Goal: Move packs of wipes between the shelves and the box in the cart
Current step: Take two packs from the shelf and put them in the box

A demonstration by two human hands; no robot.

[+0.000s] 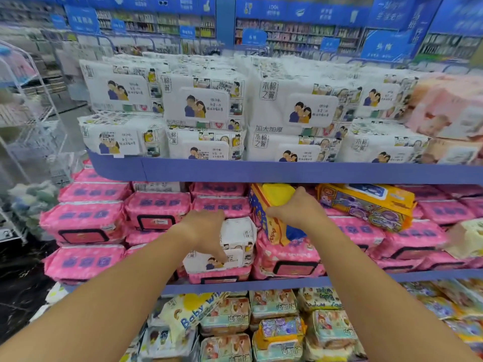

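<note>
my left grip (206,231) curled round white pack (239,241), thumb down on its front label. pack sits upright on pink packs (88,220) at front of middle shelf (261,284). my right grip (296,211) clamps yellow pack (274,202), fingers curled over its edge. pack tilted, resting on pink ones just right of white pack, under top shelf (287,171). more white packs (203,108) stacked up there.

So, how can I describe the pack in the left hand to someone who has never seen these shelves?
Find the middle shelf, the one stacked with pink packs. Near its centre, beside the yellow pack, the left hand grips a white pack resting on a pink one. Unlike its pink neighbours, it is white with a cartoon couple on its lid.
</note>
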